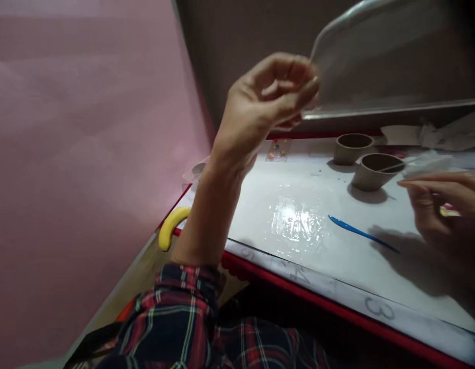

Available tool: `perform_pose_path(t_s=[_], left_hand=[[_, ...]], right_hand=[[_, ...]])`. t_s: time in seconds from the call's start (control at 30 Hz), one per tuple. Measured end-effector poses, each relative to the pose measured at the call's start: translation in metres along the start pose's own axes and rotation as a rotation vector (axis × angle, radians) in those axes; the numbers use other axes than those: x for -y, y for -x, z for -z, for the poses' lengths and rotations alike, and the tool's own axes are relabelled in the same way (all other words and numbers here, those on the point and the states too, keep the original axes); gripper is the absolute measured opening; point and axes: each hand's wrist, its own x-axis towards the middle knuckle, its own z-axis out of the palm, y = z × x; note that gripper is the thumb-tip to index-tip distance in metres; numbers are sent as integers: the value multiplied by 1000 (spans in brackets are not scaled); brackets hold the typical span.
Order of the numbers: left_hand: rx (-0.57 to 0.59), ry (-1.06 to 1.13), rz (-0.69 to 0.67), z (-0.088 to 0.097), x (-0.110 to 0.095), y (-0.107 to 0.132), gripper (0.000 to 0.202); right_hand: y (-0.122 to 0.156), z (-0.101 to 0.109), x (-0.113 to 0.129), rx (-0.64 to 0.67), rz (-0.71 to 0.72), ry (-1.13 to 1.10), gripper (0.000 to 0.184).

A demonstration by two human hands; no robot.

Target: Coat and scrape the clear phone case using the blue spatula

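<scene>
Plaid sleeve [176, 312] lowest in view; left hand [268, 97] up high, pinching corner of grey tray [375, 61] tilted above white mat [298, 215]. Right hand [445, 205] low beside clay cups [375, 170], grip impossible to tell. Probably mid-lift; next calls for steady pinch, clearing cups.

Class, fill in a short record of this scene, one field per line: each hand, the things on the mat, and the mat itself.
Left hand: raised, fingers pinching a corner of the metal tray
Right hand: low at the right edge, beside a white crumpled sheet; grip unclear
Far clay cup: upright
Near clay cup: upright, thin stick resting in it
Blue tool: flat on the mat, touched by neither hand
Mat: white, glossy, numbers along the near edge
Yellow handle: at the table's left edge
</scene>
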Motion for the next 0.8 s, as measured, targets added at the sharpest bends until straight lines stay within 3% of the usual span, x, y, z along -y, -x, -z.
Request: perform_pose_path(t_s=[0.1,0.2,0.3,0.43,0.57,0.67,0.8], left_hand=[[-158,131,13,-11,9,46,14],[-237,62,123,-13,16,76,15],[-272,-58,122,-6,11,80,18],[-255,-183,116,9,-12,66,22],[-342,-272,67,16,-26,69,19],[-436,-327,74,7,-23,99,19],[-526,-340,21,-22,-8,156,14]], right_hand=[[-8,1,0,-90,204,-26,11],[-11,1,1,-150,250,-16,8],[-11,4,3,-123,219,-50,10],[-11,11,12,-4,80,-141,13],[-11,13,16,-18,37,-237,12],[-10,13,14,22,10,-244,12],[-8,15,9,40,23,-201,13]])
